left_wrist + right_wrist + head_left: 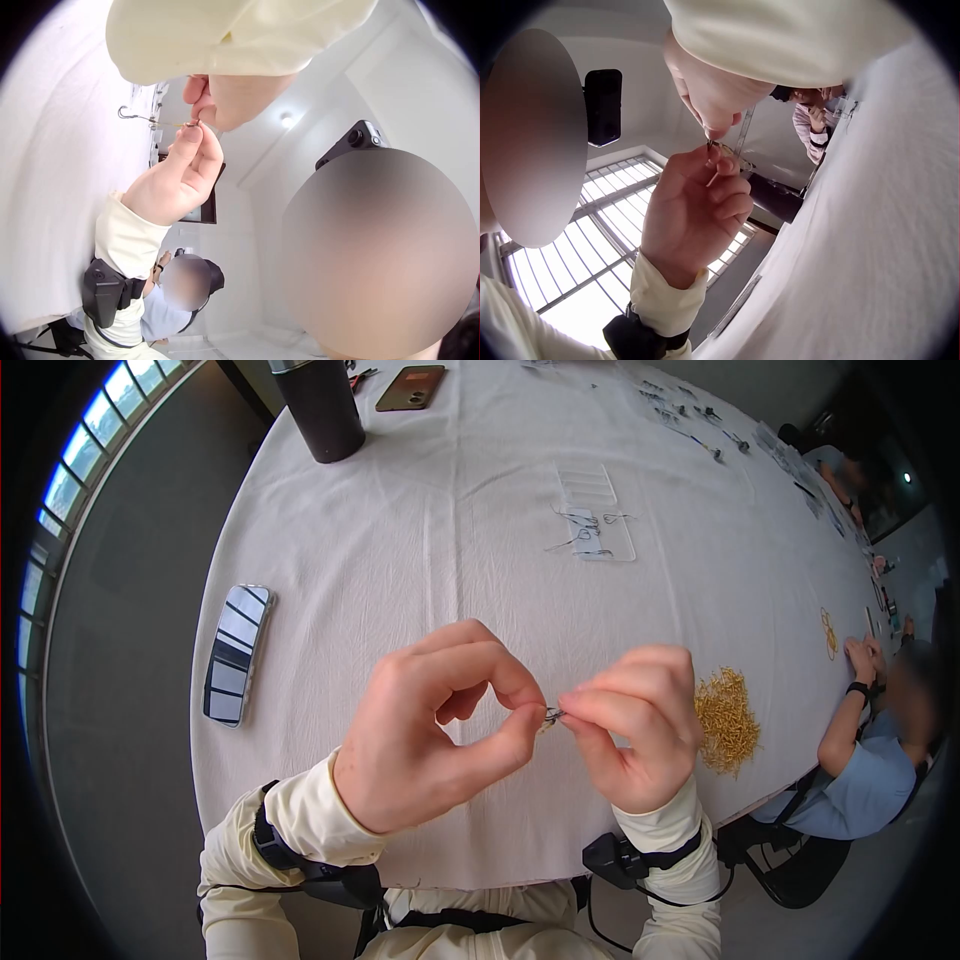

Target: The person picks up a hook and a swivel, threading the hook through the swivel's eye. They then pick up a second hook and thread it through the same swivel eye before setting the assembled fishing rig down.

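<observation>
My left hand (440, 725) and right hand (640, 725) meet fingertip to fingertip over the near part of the table. Thumb and index finger of each pinch a tiny metal piece, mostly hidden by the fingertips in the head view. The left wrist view shows it as a fish hook (125, 113) on a thin, partly gold-coloured shank, hanging from the fingers toward the table. To the right of my right hand lies a heap of small gold-coloured metal fittings (727, 721). Ahead is a clear plastic box (623, 540) with several thin dark hooked wires on it.
A phone (237, 655) lies at the left table edge. A dark tumbler (320, 415) and another phone (411, 388) stand and lie at the back. Yellow loops (829, 633) and small parts are along the right side, where another person (850, 770) sits.
</observation>
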The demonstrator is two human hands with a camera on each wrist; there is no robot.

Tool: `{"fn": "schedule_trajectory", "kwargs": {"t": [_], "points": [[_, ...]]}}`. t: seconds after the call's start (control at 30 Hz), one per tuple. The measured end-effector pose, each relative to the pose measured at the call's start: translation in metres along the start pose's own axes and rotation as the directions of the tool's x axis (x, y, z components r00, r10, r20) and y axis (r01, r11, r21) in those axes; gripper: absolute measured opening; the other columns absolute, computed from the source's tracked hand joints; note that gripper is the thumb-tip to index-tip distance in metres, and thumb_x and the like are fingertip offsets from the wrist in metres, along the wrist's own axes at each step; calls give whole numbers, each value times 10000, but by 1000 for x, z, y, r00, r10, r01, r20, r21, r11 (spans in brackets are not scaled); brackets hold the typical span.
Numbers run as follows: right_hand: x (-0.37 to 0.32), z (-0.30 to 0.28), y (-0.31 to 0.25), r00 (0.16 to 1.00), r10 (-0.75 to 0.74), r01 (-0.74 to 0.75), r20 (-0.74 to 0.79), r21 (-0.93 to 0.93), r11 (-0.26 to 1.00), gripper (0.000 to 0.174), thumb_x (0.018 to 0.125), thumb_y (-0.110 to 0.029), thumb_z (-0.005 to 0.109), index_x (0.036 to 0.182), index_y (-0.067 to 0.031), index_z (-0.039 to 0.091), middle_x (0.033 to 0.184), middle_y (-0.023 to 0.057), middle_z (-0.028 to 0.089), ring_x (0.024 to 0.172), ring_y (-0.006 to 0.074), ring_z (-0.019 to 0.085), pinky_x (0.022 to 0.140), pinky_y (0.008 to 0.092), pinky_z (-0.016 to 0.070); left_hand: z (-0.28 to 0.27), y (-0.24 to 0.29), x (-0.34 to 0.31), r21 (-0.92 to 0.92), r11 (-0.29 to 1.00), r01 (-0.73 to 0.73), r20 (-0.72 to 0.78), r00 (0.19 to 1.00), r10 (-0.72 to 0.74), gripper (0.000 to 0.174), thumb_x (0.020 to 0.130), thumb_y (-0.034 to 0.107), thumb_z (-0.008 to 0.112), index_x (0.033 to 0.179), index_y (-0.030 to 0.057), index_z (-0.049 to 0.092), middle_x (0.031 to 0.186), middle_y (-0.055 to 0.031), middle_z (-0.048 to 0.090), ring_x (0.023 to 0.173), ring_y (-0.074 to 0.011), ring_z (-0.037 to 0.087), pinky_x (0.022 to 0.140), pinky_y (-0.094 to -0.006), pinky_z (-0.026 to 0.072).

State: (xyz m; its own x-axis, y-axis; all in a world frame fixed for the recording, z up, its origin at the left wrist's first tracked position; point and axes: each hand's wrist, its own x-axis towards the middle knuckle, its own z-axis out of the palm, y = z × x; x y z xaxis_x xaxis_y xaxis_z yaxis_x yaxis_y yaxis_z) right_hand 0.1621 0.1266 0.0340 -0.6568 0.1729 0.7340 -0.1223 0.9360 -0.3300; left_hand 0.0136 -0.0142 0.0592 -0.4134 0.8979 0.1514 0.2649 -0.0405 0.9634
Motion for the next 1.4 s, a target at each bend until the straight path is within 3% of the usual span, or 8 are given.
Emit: {"fn": "schedule_trajectory", "kwargs": {"t": [0.33, 0.57, 0.63, 0.7, 0.77, 1.07, 1.27, 1.4], "points": [[0, 2, -6, 997, 46, -48, -56, -24, 999, 246, 649, -31, 789, 839, -127, 666, 758, -35, 571, 723, 174, 566, 720, 320, 362, 6, -7, -4, -57, 998, 3, -15, 1000, -3, 35, 840, 13, 688, 846, 4, 655, 856, -26, 604, 706, -56, 467, 617, -224, 358], [3, -8, -8, 996, 94, -92, -5, 145, 985, 218, 684, -10, 761, 866, -104, 687, 757, -15, 587, 718, 171, 569, 714, 300, 391, 1, -1, -3, -294, 926, 236, 173, 966, -191, 57, 910, 48, 642, 914, -8, 629, 894, -27, 593, 801, -70, 527, 699, -216, 416], [2, -9, -5, 959, 275, -278, 61, 369, 887, 203, 722, 9, 730, 906, -68, 696, 801, 29, 612, 737, 172, 575, 719, 283, 434, -1, 0, -1, -368, 872, 323, 251, 937, -241, 64, 917, 57, 633, 909, -6, 629, 896, -25, 591, 823, -74, 530, 712, -216, 420], [1, -4, 1, 950, 285, -309, 125, 486, 817, 171, 780, 21, 707, 939, -40, 696, 865, 64, 626, 771, 166, 579, 722, 274, 464, -2, -2, -1, -504, 760, 412, 382, 895, -232, 163, 933, 138, 654, 990, -15, 652, 911, 9, 631, 799, -33, 533, 699, -190, 427], [0, 1, 2, 915, 298, -393, 271, 766, 509, 166, 815, 37, 705, 961, -41, 695, 902, 58, 624, 804, 147, 578, 728, 274, 460, -7, -4, 2, -487, 744, 459, 461, 858, -227, 166, 940, 142, 640, 993, -15, 654, 922, 3, 635, 836, -45, 545, 745, -200, 434], [-7, 4, 11, 887, 154, -459, 434, 862, 216, 174, 794, 25, 761, 931, -53, 689, 882, 37, 609, 766, 117, 542, 680, 244, 425, -12, -4, 2, -454, 678, 578, 669, 724, -169, 188, 955, 147, 599, 1033, -14, 658, 945, -4, 636, 896, -76, 537, 842, -231, 420], [-5, -1, 6, 909, 137, -416, 394, 837, 356, 131, 820, -21, 745, 903, -55, 649, 842, 25, 576, 706, 110, 484, 639, 246, 398, -11, -3, 0, -412, 686, 600, 701, 690, -183, 191, 962, 148, 601, 1042, -17, 656, 952, -2, 636, 917, -70, 538, 849, -233, 420], [-3, -4, 2, 899, 182, -438, 398, 809, 392, 108, 831, -34, 716, 871, -48, 616, 828, 19, 559, 698, 108, 481, 635, 244, 396, -11, 3, 1, -399, 721, 567, 639, 736, -225, 196, 972, 154, 596, 1037, -21, 655, 934, -7, 641, 879, -66, 547, 806, -231, 440]]}}
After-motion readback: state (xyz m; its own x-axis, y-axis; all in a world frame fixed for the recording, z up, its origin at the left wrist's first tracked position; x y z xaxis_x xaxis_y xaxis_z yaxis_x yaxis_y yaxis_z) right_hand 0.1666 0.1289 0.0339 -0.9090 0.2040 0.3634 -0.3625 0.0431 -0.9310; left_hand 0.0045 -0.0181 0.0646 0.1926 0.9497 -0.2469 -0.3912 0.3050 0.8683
